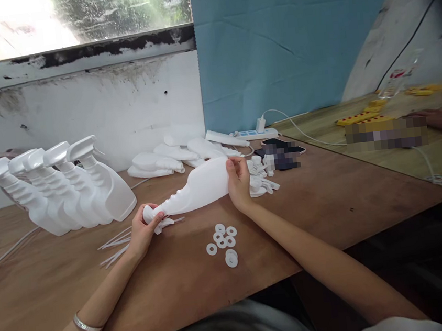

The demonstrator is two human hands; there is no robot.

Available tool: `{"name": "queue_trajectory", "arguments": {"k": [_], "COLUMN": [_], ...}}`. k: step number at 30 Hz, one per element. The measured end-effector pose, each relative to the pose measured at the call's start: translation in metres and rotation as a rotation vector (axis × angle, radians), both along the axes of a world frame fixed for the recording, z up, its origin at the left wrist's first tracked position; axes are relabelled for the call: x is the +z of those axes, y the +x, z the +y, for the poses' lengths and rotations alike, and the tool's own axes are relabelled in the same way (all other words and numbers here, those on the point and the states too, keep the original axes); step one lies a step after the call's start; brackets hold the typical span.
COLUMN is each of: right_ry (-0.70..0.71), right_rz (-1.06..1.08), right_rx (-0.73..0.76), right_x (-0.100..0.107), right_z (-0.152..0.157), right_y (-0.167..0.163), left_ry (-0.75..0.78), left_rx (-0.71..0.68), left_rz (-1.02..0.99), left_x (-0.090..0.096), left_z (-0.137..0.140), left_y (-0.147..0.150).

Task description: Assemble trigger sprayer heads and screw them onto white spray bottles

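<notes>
A white plastic spray bottle [203, 186] lies sideways in the air above the table, its neck to the left. My right hand [239, 182] grips its base end between thumb and fingers. Around the white trigger sprayer head [150, 214] at the neck end, my left hand [144, 229] is closed. Thin white dip tubes [114, 245] lie on the table beside my left hand. Several white ring washers [221, 236] are scattered below the bottle. Loose white trigger heads [261, 177] form a pile just right of my right hand.
Several bottles with sprayer heads [73, 186] stand at the left. Bottles without heads [180, 151] lie against the wall. A power strip [255, 134] and a phone [284, 145] are at the back. At right, another person's hand [437, 117] is near yellow pieces [361, 116].
</notes>
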State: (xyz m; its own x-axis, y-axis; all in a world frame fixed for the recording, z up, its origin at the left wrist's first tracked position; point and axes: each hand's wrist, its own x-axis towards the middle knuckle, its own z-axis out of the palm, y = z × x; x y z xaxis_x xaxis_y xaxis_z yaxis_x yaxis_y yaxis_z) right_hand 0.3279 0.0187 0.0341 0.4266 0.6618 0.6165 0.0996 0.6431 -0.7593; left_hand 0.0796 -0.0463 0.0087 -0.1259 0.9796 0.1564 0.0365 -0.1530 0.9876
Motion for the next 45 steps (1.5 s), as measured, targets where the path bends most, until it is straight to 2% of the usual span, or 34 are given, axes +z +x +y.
{"name": "queue_trajectory", "arguments": {"k": [5, 8, 10, 11, 13, 14, 17, 22, 28, 32, 34, 35, 37, 39, 41, 43, 45], "right_ry": [-0.019, 0.014, -0.012, -0.096, -0.378, -0.547, -0.682, -0.731, -0.724, -0.635, -0.519, -0.435, -0.085, 0.18, 0.355, 0.483, 0.534], "right_rz": [-0.149, -0.216, -0.217, -0.272, -0.323, -0.32, -0.301, -0.334, -0.335, -0.341, -0.377, -0.41, -0.529, -0.618, -0.77, -0.982, -1.185], "right_rx": [-0.064, -0.253, -0.364, -0.501, -0.665, -0.677, -0.63, -0.513, -0.516, -0.595, -0.644, -0.657, -0.642, -0.536, -0.351, -0.182, -0.095], "right_x": [0.007, 0.014, 0.015, 0.014, 0.008, 0.003, -0.014, -0.031, -0.032, -0.022, -0.012, -0.006, 0.005, 0.012, 0.014, 0.011, 0.007], "right_z": [0.006, 0.018, 0.03, 0.037, 0.049, 0.055, 0.068, 0.077, 0.079, 0.072, 0.062, 0.056, 0.042, 0.026, 0.009, -0.004, -0.015], "right_y": [0.013, 0.042, 0.068, 0.081, 0.104, 0.113, 0.128, 0.13, 0.132, 0.126, 0.116, 0.109, 0.089, 0.066, 0.041, 0.02, 0.004], "left_ry": [0.023, 0.036, 0.04, 0.041, 0.038, 0.036, 0.031, 0.028, 0.025, 0.021, 0.02, 0.019, 0.01, -0.009, -0.031, -0.05, -0.063], "left_rx": [0.001, 0.008, 0.016, 0.019, 0.027, 0.031, 0.039, 0.047, 0.044, 0.045, 0.051, 0.057, 0.071, 0.084, 0.096, 0.11, 0.129], "left_rz": [-0.077, -0.121, -0.146, -0.158, -0.184, -0.196, -0.222, -0.24, -0.245, -0.239, -0.238, -0.24, -0.249, -0.266, -0.29, -0.317, -0.341], "left_x": [-0.002, -0.002, -0.003, -0.003, -0.004, -0.004, -0.005, -0.005, -0.004, -0.003, -0.003, -0.003, -0.002, 0.0, 0.001, 0.002, 0.002], "left_z": [0.0, 0.002, 0.003, 0.004, 0.005, 0.006, 0.006, 0.006, 0.006, 0.006, 0.005, 0.005, 0.005, 0.004, 0.005, 0.006, 0.008], "left_y": [0.003, 0.003, 0.003, 0.002, 0.002, 0.001, 0.001, 0.0, 0.001, 0.001, 0.001, 0.001, 0.002, 0.002, 0.001, 0.001, -0.001]}}
